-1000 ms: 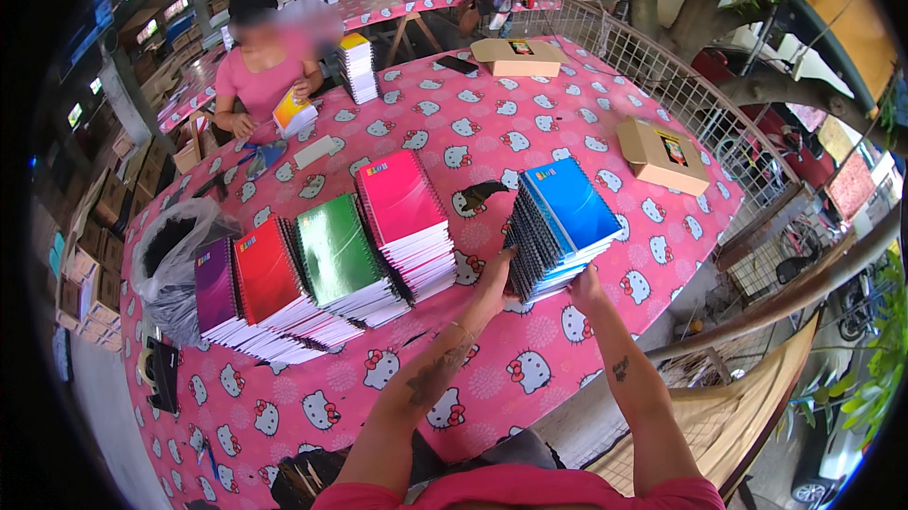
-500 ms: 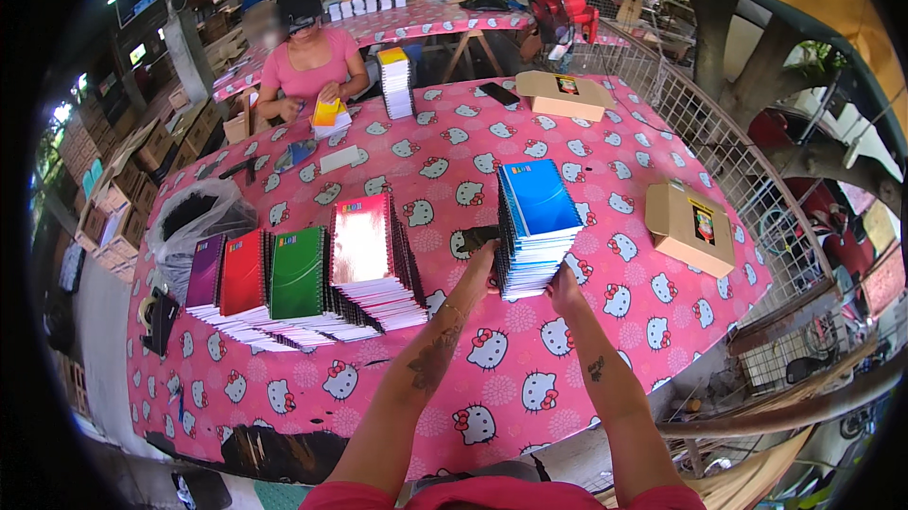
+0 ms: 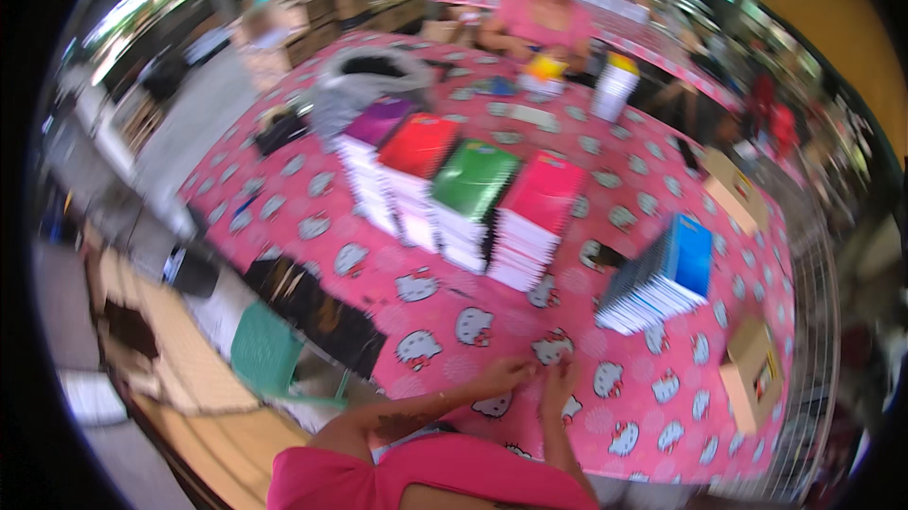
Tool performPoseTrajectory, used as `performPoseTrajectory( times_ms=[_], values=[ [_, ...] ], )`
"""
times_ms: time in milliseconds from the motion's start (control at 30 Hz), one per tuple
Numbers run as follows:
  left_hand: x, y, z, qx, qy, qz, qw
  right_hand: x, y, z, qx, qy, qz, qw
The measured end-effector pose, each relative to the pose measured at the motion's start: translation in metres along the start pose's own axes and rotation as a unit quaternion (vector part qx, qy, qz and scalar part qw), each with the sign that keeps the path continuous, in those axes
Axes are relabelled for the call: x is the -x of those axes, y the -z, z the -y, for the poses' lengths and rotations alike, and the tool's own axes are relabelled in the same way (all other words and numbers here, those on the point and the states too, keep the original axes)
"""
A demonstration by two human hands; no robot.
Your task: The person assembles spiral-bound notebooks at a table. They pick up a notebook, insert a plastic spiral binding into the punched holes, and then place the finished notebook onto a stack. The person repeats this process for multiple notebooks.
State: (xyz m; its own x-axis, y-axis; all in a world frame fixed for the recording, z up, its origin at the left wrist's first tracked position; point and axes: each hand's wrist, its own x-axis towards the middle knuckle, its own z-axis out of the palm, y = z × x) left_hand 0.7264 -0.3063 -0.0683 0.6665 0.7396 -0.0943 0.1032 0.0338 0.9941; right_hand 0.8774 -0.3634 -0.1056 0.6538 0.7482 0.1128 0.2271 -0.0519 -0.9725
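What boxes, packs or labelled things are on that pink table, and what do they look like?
Cardboard box: near right edge, brown, a coloured label on top.
Second cardboard box: far right, flat, brown.
Blue notebook stack: right of centre, leaning.
Purple, red, green and pink notebook stacks: a row at centre.
No screens or signs are clear enough to tell.

The worktop (image 3: 312, 198) wears a pink cloth patterned all over with white cartoon cat faces. On it stand notebook stacks with white page edges: a purple cover (image 3: 378, 122), red (image 3: 419, 145), green (image 3: 476, 179), pink (image 3: 544, 193), and at three o'clock a blue one (image 3: 690, 255). Two boxes (image 3: 752, 373) look tan, though blurred. At seven o'clock sits a teal chair (image 3: 268, 354).
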Motion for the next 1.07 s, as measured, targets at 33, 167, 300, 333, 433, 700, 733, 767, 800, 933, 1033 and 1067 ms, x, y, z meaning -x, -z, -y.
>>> performPoseTrajectory(
  times_ms=[33,167,300,333,433,700,733,767,800,933,1033,1067],
  values=[
    [0.023,0.009,0.004,-0.016,0.03,-0.029,0.999,0.022,-0.02,0.035,0.011,0.041,0.089,0.995],
    [0.084,0.036,0.01,0.048,0.118,-0.106,0.986,0.055,-0.066,0.079,0.012,0.152,0.279,0.948],
    [0.125,0.074,-0.008,-0.121,0.055,-0.201,0.971,0.047,-0.115,0.116,-0.022,0.16,0.383,0.91],
    [0.134,0.086,-0.017,-0.147,0.04,-0.231,0.961,0.046,-0.127,0.122,-0.003,0.16,0.41,0.898],
    [0.167,0.123,-0.031,-0.198,0.008,-0.313,0.929,0.067,-0.175,0.143,0.014,0.189,0.476,0.859],
    [0.319,0.27,0.032,-0.164,0.026,-0.64,0.75,0.188,-0.314,0.179,-0.032,0.318,0.479,0.818],
    [0.344,0.295,0.072,-0.136,0.076,-0.675,0.721,0.201,-0.328,0.173,-0.015,0.303,0.468,0.83],
    [0.372,0.32,0.123,-0.17,0.225,-0.663,0.694,0.213,-0.334,0.169,0.039,0.334,0.456,0.824],
    [0.398,0.336,0.172,-0.209,0.323,-0.625,0.68,0.223,-0.338,0.167,0.094,0.363,0.439,0.817],
    [0.428,0.379,0.221,-0.396,0.437,-0.446,0.673,0.237,-0.351,0.174,0.223,0.435,0.408,0.771],
    [0.449,0.395,0.236,-0.321,0.474,-0.331,0.75,0.243,-0.357,0.175,0.262,0.436,0.428,0.747],
    [0.458,0.394,0.264,-0.314,0.489,-0.318,0.749,0.243,-0.358,0.173,0.266,0.423,0.437,0.747]
  ],
)
